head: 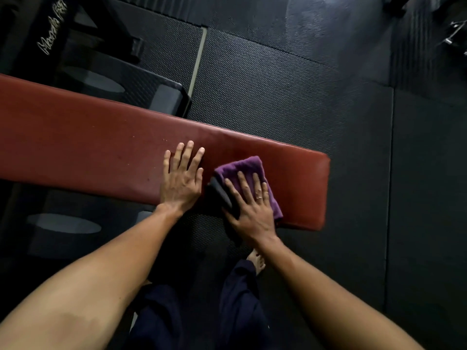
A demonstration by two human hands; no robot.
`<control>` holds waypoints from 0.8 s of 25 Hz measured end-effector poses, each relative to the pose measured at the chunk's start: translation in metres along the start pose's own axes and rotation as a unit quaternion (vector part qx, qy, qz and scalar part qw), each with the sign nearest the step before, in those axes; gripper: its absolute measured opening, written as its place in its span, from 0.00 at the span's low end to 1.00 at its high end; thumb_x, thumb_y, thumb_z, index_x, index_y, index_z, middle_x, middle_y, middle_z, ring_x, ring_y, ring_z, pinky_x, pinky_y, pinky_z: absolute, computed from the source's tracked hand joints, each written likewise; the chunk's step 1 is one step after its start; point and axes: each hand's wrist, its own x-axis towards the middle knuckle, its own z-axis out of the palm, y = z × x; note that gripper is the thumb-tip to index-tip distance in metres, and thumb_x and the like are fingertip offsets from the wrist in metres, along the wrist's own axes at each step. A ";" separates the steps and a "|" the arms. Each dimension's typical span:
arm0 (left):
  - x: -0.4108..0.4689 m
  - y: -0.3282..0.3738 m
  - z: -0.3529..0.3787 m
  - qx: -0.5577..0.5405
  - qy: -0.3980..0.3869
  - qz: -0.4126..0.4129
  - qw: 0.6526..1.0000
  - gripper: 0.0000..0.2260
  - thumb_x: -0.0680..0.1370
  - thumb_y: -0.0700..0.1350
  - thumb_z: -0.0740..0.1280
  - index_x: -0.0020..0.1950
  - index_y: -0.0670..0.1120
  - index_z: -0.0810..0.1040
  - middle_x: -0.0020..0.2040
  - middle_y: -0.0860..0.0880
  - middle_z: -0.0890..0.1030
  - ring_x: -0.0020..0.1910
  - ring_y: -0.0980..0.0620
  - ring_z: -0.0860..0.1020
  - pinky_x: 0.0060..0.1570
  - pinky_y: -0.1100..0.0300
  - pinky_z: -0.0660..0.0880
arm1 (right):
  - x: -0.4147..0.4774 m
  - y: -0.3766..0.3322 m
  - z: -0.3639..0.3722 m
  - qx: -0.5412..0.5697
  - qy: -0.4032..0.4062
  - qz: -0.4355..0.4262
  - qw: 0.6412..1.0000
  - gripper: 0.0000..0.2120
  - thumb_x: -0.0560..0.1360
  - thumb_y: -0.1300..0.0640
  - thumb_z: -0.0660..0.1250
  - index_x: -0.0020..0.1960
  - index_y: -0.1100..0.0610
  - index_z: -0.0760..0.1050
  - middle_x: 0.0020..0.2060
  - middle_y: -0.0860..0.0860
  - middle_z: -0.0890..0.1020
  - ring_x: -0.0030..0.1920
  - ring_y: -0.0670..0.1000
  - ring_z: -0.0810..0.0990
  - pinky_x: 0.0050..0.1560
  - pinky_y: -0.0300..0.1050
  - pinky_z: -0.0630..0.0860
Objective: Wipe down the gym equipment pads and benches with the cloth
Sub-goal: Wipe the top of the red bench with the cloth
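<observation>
A long red padded bench runs from the left edge toward the right, ending near the middle right. A folded purple cloth with a dark edge lies on the pad close to that right end. My right hand presses flat on the cloth with straight fingers spread; a ring shows on one finger. Just left of the cloth, my left hand rests flat on the bare pad, fingers straight and pointing away from me.
Black textured rubber floor mats surround the bench. The bench's dark frame and feet show behind the pad, and another foot in front at left. Dark equipment with white lettering stands at the top left. My legs and bare foot are below the bench.
</observation>
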 end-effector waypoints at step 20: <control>-0.004 -0.037 -0.015 0.015 -0.009 -0.005 1.000 0.25 0.83 0.51 0.56 0.80 0.51 0.63 0.82 0.45 0.60 0.81 0.43 0.57 0.79 0.41 0.49 | -0.043 0.066 -0.014 -0.034 -0.038 -0.022 0.998 0.48 0.71 0.38 0.75 0.83 0.50 0.56 0.83 0.51 0.51 0.82 0.61 0.46 0.81 0.60 0.51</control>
